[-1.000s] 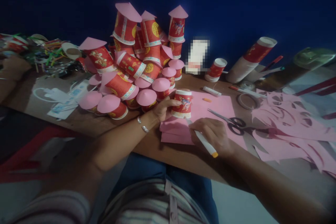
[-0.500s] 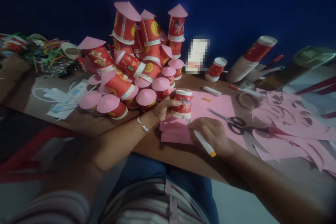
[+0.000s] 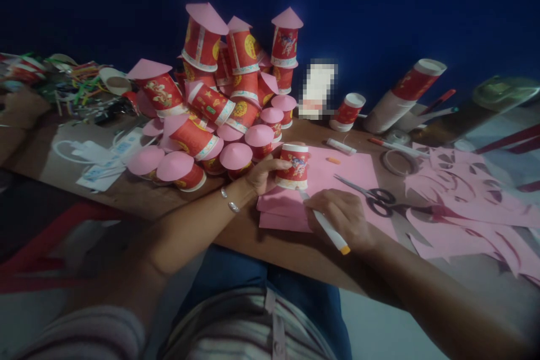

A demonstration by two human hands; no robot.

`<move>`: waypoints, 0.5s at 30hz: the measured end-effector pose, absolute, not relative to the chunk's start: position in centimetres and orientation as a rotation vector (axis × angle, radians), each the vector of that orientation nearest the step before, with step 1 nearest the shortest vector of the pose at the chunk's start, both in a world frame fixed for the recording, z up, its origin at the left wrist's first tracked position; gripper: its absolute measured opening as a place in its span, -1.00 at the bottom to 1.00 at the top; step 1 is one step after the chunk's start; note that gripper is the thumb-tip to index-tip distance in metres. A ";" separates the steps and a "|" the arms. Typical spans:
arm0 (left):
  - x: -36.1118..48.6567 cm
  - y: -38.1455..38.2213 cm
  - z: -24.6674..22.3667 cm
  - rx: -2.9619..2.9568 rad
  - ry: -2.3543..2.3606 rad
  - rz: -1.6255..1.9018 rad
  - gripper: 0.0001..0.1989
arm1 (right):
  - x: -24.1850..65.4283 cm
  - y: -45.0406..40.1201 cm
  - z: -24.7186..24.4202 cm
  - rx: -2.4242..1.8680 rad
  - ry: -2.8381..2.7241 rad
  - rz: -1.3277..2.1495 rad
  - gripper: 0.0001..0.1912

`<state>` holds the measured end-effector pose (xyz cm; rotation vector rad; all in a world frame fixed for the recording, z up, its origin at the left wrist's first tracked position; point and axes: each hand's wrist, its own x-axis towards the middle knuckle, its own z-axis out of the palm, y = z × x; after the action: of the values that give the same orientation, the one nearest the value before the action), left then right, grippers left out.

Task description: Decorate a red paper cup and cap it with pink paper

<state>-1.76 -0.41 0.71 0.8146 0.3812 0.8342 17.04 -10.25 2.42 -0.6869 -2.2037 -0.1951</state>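
Observation:
My left hand [image 3: 266,175] grips a red paper cup [image 3: 295,167] with a white top and a pale patterned band at its bottom. The cup is upright over pink paper sheets [image 3: 282,219]. Just right of it, my right hand [image 3: 340,215] is closed round a white marker [image 3: 331,232] with an orange end; its tip points up toward the cup's lower edge. An orange cap [image 3: 333,161] and a white tube [image 3: 341,147] lie beyond on the sheets. Black-handled scissors [image 3: 379,202] lie open to the right of them.
Many red cups with pink paper cones [image 3: 175,165] are piled at the back left. At the right are cut pink scraps [image 3: 464,180], a tape roll [image 3: 397,162] and a tall cup stack [image 3: 405,95]. Another person's hand [image 3: 25,107] shows at the far left.
The marker in my right hand has moved slightly down, away from the cup's lower edge. My left hand still holds the cup in nearly the same place.

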 end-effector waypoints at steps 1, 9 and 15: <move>-1.7 -0.4 0.7 0.811 0.377 0.840 -0.35 | 17.0 -10.2 2.4 -0.693 -2.199 -0.199 -0.80; -1.7 -0.4 0.8 0.798 0.362 0.844 -0.37 | 17.0 -10.2 2.6 -0.714 -2.176 -0.201 -0.79; -1.8 -0.3 0.7 0.793 0.359 0.841 -0.37 | 17.1 -10.5 2.8 -0.691 -2.190 -0.195 -0.79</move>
<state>-1.81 -0.31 0.71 0.7925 0.3587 0.8406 17.05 -10.46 2.76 -0.6908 -2.1897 -0.1950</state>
